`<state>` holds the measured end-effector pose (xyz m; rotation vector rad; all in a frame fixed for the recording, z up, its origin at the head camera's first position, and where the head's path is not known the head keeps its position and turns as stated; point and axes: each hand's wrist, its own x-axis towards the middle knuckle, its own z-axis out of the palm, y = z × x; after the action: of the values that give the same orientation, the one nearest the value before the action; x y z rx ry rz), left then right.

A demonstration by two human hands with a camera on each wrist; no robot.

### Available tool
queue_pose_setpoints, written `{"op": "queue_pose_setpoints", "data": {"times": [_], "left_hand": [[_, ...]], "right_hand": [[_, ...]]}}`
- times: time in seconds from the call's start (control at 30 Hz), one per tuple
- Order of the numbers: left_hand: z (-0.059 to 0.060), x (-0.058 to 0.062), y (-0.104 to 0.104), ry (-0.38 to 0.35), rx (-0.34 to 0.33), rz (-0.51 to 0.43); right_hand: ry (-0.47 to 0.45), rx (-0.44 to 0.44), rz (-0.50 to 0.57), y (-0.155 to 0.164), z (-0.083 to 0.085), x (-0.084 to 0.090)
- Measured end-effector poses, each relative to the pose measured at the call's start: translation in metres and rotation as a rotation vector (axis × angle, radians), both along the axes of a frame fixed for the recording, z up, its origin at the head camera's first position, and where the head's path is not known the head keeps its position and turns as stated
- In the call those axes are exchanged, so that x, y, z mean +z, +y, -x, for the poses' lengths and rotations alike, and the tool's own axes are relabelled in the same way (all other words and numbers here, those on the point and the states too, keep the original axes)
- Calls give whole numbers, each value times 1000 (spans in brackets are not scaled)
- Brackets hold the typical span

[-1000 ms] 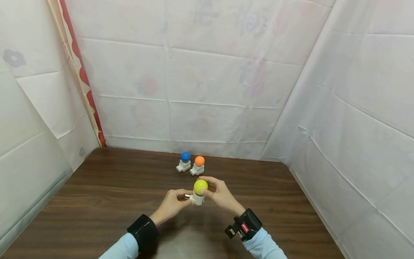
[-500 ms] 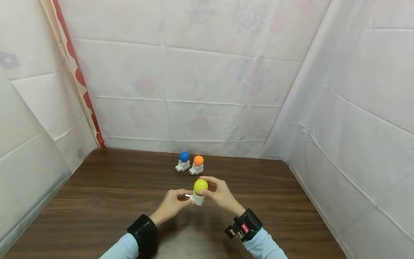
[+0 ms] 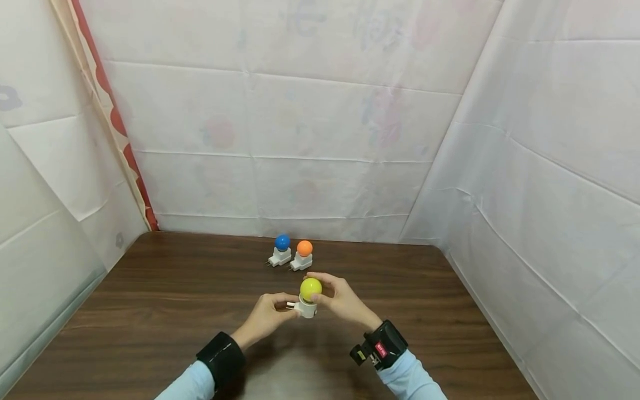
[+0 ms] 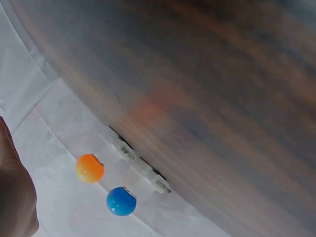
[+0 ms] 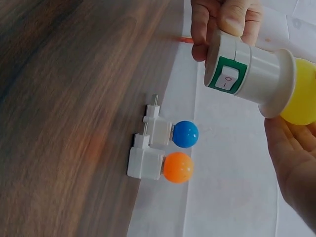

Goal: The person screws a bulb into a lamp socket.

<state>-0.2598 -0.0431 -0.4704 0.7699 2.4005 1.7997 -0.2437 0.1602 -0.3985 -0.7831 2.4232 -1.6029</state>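
Observation:
A yellow bulb (image 3: 310,288) sits in a white plug-in socket base (image 3: 305,308) held above the wooden table (image 3: 150,311). My left hand (image 3: 267,315) pinches the base at its pronged end. My right hand (image 3: 336,300) curls its fingers round the yellow bulb (image 5: 302,94). The right wrist view shows the base (image 5: 249,73) close up with a green-framed rocker switch (image 5: 226,77), and the left fingers (image 5: 222,22) gripping its end. The left wrist view shows only a sliver of the left hand (image 4: 15,192).
Two more plug lamps stand side by side at the back of the table: a blue bulb (image 3: 282,242) and an orange bulb (image 3: 304,248), each on a white base. White sheets wall in the table on the left, back and right.
The hands and the yellow lamp hold their pose. The head view has shifted slightly, so the scene sits a little lower and to the left.

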Motion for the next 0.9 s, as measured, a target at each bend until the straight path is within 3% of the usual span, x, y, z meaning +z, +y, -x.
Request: {"op": "queue_pose_setpoints", "data": {"times": [0.17, 0.33, 0.7, 0.9], "left_hand": [[-2, 2, 0, -4, 10, 4], [2, -7, -1, 13, 43, 15], [5, -8, -1, 16, 36, 8], [5, -8, -4, -5, 28, 0]], "right_hand": [[2, -54, 5, 0, 7, -13], [19, -84, 13, 0, 7, -16], [30, -66, 32, -5, -5, 2], [26, -87, -22, 1, 5, -17]]}}
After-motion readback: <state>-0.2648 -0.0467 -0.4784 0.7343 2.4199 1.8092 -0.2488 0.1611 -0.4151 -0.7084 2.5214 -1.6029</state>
